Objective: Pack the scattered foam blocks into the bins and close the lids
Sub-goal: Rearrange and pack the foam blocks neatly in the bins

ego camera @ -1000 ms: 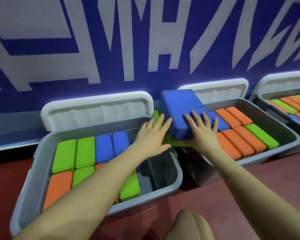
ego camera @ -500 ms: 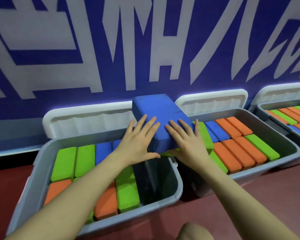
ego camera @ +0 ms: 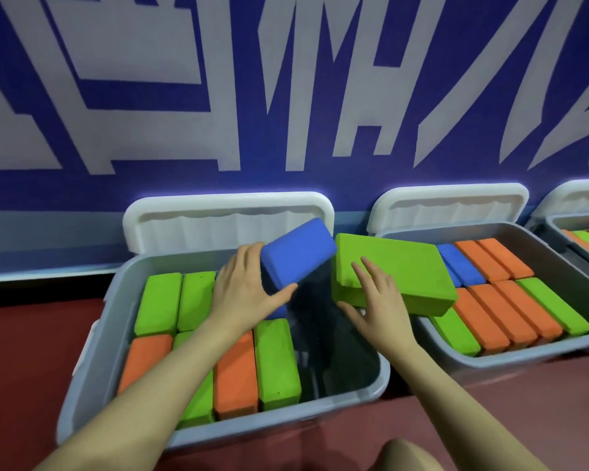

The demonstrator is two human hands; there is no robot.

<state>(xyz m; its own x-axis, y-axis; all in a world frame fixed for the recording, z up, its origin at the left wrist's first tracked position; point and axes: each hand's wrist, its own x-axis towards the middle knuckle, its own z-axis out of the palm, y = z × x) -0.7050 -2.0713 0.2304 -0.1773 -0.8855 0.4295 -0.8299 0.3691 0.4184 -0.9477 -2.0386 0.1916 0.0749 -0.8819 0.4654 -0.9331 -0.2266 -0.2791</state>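
Note:
My left hand (ego camera: 244, 292) grips a blue foam block (ego camera: 298, 253), tilted over the empty right part of the left grey bin (ego camera: 96, 362). My right hand (ego camera: 376, 302) holds a green foam block (ego camera: 398, 266), fingers on top and thumb under its near edge; the block hangs over the gap between the left bin and the middle bin (ego camera: 565, 277). Green and orange blocks stand on edge in rows in the left bin. Both bins' white lids (ego camera: 225, 215) stand open against the wall.
The middle bin holds rows of orange, green and blue blocks. A third open bin (ego camera: 558, 226) with blocks shows at the far right edge. The bins sit on a red floor (ego camera: 31, 334) against a blue and white wall. My knee (ego camera: 408, 457) is at the bottom.
The blue block went left with my left hand and now tilts over the left bin. My right hand now holds the green block that lay beneath it. The view shifted left.

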